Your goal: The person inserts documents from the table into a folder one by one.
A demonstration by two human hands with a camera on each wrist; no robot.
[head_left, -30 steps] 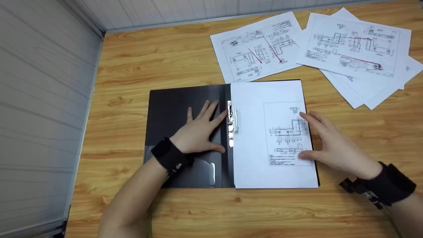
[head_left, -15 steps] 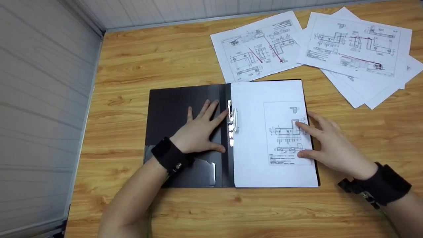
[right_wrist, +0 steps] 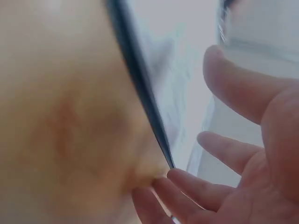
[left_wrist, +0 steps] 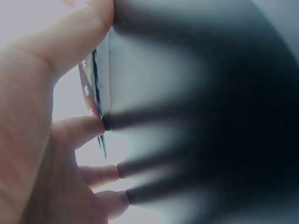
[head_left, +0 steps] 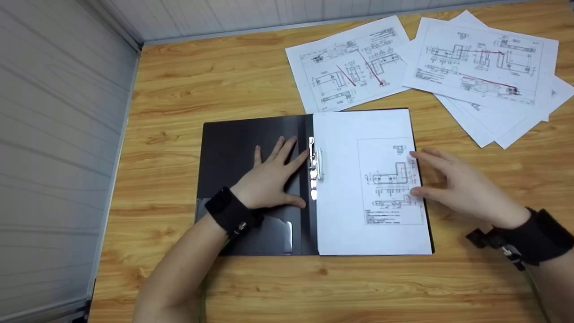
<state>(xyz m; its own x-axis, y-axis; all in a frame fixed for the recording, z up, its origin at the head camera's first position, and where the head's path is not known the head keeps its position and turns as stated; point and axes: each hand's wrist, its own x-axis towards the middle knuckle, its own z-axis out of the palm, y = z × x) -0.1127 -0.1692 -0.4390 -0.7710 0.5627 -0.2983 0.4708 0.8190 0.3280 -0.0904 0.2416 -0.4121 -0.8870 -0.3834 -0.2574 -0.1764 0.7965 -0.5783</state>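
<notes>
An open black clip folder (head_left: 237,139) lies on the wooden table. Its metal clip (head_left: 319,163) runs along the spine, beside a white sheet with a technical drawing (head_left: 341,224) on the right side. My left hand (head_left: 267,179) rests with spread fingers on the left cover, index fingertip by the clip. At the sheet's right edge is my right hand (head_left: 466,188), thumb and index finger apart over the paper. In the right wrist view, its other fingertips (right_wrist: 180,175) are at the folder's dark edge (right_wrist: 145,93), and its fingers are loosely bent.
Behind the folder lies a loose drawing (head_left: 354,67) with red lines. Several overlapping drawings (head_left: 484,67) are spread at the back right. A grey panel wall (head_left: 58,134) borders the table (head_left: 188,76) on the left, and another runs along the back.
My right hand first reached its index finger further over the drawing, then drew back toward the right edge, its thumb now higher up. The left hand has stayed in place.
</notes>
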